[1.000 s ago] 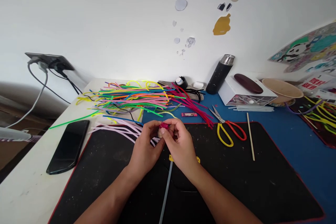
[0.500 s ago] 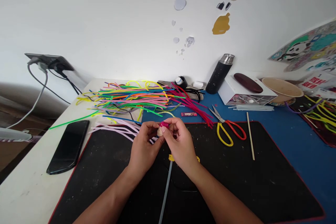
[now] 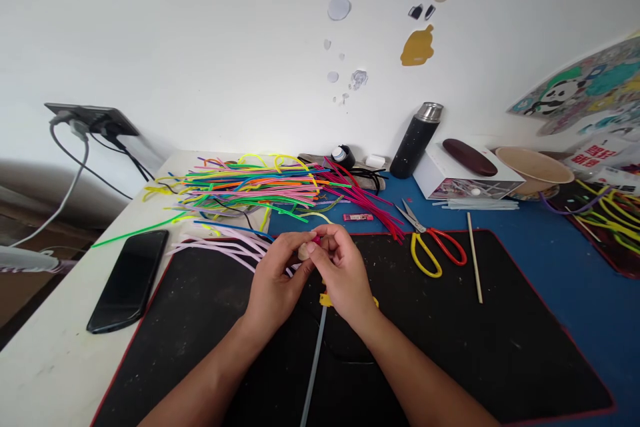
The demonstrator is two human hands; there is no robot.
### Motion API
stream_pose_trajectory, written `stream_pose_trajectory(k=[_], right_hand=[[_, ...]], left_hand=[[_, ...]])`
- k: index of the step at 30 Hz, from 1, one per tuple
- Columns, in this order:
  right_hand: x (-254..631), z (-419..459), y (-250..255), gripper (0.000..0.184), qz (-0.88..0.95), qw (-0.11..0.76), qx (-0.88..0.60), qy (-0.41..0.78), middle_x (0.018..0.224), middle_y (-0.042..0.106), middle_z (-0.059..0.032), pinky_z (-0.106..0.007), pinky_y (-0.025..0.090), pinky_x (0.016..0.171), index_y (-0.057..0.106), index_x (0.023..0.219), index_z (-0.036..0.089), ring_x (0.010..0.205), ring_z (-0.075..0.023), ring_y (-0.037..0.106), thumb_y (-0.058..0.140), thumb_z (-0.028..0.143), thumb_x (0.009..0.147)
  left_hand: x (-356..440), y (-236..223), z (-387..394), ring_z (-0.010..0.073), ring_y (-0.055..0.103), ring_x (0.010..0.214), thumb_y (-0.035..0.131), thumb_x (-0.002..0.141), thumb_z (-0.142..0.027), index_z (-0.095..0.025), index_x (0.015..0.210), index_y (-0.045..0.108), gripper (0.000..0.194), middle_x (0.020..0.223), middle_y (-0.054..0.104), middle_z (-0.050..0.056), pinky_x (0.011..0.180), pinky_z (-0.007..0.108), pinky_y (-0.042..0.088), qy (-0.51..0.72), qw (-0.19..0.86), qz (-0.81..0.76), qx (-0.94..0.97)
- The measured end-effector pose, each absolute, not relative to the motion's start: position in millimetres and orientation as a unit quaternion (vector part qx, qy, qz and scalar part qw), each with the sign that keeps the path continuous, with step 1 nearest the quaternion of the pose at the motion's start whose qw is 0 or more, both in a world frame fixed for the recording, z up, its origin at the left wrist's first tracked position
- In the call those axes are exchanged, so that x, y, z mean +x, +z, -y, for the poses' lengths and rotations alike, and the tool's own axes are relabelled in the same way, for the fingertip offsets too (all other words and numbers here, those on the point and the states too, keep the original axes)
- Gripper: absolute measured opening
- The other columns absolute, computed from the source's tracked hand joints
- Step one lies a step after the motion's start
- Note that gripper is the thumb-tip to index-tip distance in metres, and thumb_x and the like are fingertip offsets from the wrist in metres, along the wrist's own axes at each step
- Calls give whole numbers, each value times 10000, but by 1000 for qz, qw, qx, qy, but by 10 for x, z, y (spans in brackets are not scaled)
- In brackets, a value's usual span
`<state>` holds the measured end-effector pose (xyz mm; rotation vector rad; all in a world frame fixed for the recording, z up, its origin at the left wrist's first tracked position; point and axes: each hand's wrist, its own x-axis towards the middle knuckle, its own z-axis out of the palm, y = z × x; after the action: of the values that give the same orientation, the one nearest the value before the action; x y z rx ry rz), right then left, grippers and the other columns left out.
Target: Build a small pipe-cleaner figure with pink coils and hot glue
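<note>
Left fingers [image 3: 289, 255] and right fingers [image 3: 324, 250]: closed together on pink-and-beige piece [image 3: 317, 240] | piece: pinched between both hands' fingertips, mostly hidden | yellow tool [image 3: 325, 299]: just below right fingers

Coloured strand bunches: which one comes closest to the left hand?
The pale lilac bunch, whose strands run behind the left hand; the multicoloured pile and magenta bunch lie farther back.
</note>
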<state>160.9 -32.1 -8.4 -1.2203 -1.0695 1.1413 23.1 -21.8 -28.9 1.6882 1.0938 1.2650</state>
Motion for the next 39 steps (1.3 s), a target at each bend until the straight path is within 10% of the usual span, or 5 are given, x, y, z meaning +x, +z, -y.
stream_pose_trajectory(k=[39], right_hand=[[1742, 364, -92, 298, 334, 582, -406, 621, 687, 571, 57, -211, 252, 464, 771, 1074, 210, 478, -46, 360, 829, 435, 887]], left_hand=[[248, -191, 237, 220, 784, 973, 884, 845, -289, -210, 1163, 729, 363, 1092, 787, 80, 814, 300, 648, 504, 535, -399, 548]])
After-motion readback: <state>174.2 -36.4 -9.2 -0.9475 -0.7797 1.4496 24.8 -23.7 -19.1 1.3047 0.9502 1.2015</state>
